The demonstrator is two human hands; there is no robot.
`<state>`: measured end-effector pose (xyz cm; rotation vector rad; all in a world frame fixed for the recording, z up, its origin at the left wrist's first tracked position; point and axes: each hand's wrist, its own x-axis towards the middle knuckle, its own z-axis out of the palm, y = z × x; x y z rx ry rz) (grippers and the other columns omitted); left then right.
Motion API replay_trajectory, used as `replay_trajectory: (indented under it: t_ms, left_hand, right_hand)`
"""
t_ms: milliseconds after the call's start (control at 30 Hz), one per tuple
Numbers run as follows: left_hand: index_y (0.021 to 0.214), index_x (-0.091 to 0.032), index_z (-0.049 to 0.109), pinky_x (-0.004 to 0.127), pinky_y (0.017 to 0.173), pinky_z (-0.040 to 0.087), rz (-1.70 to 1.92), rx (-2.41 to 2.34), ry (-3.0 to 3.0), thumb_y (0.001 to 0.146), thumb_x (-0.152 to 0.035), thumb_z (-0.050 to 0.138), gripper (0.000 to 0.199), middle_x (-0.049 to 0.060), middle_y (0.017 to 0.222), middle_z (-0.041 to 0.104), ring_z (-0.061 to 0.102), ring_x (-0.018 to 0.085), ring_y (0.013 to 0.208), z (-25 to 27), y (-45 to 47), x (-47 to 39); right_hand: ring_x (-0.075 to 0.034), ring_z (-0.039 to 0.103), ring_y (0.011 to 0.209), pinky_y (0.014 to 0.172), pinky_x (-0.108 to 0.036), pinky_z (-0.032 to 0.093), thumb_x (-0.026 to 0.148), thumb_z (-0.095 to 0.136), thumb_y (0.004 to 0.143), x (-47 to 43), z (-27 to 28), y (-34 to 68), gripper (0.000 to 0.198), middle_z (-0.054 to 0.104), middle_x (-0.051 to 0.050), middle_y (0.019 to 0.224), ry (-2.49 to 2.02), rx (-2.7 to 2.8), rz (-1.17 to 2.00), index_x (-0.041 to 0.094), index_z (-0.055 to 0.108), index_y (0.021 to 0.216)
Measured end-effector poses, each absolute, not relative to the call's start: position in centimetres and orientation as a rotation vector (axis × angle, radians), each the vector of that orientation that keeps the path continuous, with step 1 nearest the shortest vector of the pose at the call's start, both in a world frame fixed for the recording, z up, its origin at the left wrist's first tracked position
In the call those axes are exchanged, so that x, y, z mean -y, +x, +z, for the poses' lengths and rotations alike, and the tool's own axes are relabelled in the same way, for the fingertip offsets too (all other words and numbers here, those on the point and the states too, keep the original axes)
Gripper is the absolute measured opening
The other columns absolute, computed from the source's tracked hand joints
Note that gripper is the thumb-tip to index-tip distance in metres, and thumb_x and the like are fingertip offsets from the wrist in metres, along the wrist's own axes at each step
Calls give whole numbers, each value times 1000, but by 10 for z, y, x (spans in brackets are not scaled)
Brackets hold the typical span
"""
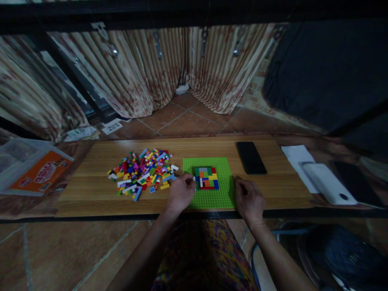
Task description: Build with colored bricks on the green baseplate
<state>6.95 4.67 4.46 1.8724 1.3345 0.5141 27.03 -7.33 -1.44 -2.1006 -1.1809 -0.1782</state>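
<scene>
A green baseplate (226,196) lies on the wooden table, bearing a low, roughly square block of colored bricks (207,178). At the left side of that block, my left hand (182,190) is closed in a pinch, with a small white brick (194,178) showing at its fingertips. My right hand (250,200) rests beside the baseplate's right edge, fingers curled in; whether anything is inside them is hidden. To the left of my left hand spreads a pile of loose toy bricks (145,169) in many colors and sizes.
A black phone (251,157) lies on the table (91,182) at the back right. Beyond the right end are white paper (298,161) and a white device (329,184). A clear plastic box (27,165) with an orange label stands left. Striped curtains (127,72) hang behind.
</scene>
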Motion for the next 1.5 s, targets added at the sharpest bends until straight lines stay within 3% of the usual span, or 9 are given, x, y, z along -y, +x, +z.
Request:
replay_trajectory:
  t_ms: [867,1500]
  left_hand:
    - [88,-17,74,25,75,50,408,-1428,1845,82,-17,59,16,4,85,75,68,16,79,53,80,-47]
    - [80,-18,76,25,70,50,366,-1435,1837,78,-20,63,13,3,77,74,67,16,75,43,81,-56]
  right_hand:
    - [-19,63,82,70,-28,46,37,46,91,74,-15,271,30,69,-8,90,-2103,1178,-189,17,68,93]
    - [-19,63,84,70,-27,45,37,47,90,73,-15,269,30,69,-8,93,-2133,1178,-207,18,69,94]
